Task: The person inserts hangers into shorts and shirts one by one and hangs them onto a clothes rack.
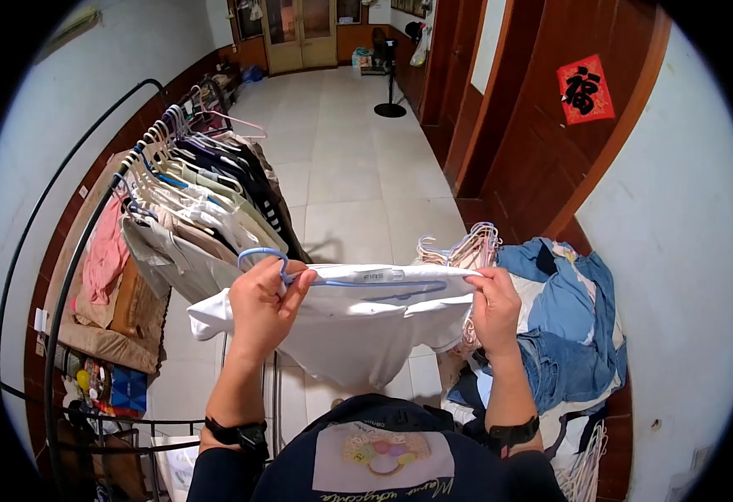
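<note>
A white shirt (pixel 341 335) is stretched out in front of me, its neck opening facing up with a label at the back. Inside the neck opening lies a blue clothes hanger (pixel 366 284), its hook standing up at the left. My left hand (pixel 268 299) is closed around the base of the hook and the left edge of the collar. At the other side, my right hand (pixel 495 305) pinches the right edge of the collar between thumb and fingers. The hanger's far arm is partly hidden by the cloth.
To the left stands a black garment rack (pixel 61 343) with several clothes on hangers. A bundle of hangers (pixel 471 247) and a pile of jeans and other clothes (pixel 567 309) lie at the right. A brown door (pixel 550 125) and a black stand (pixel 390 84) are farther off.
</note>
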`<action>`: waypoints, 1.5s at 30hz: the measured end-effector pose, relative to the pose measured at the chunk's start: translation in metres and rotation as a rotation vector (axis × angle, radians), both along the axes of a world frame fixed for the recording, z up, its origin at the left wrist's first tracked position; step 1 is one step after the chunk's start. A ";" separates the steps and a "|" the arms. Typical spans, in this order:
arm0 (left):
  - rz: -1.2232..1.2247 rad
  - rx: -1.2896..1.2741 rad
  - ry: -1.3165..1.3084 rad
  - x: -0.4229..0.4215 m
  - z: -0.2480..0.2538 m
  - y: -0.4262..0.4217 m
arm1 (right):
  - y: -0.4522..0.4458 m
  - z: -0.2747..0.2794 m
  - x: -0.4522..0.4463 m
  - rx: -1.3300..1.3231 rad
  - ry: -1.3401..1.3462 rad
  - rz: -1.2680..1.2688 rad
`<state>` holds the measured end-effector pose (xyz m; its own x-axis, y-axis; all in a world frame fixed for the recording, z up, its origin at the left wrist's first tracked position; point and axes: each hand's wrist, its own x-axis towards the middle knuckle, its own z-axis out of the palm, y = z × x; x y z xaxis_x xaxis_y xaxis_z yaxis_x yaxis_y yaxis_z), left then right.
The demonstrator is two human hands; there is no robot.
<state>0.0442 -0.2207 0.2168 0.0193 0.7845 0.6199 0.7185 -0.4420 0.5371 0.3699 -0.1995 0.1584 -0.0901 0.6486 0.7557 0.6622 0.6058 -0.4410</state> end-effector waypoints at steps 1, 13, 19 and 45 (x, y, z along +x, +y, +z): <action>-0.006 -0.002 0.002 0.001 0.000 0.000 | -0.001 0.001 -0.001 -0.002 0.002 -0.006; 0.020 0.001 -0.291 0.002 -0.026 0.018 | -0.016 0.006 -0.030 0.000 -0.030 0.228; -0.119 -0.107 -0.529 -0.010 -0.027 0.022 | 0.003 0.023 -0.016 0.011 -0.019 0.050; -0.023 0.006 0.017 -0.041 -0.033 0.030 | 0.018 0.049 -0.062 -0.132 -0.128 0.250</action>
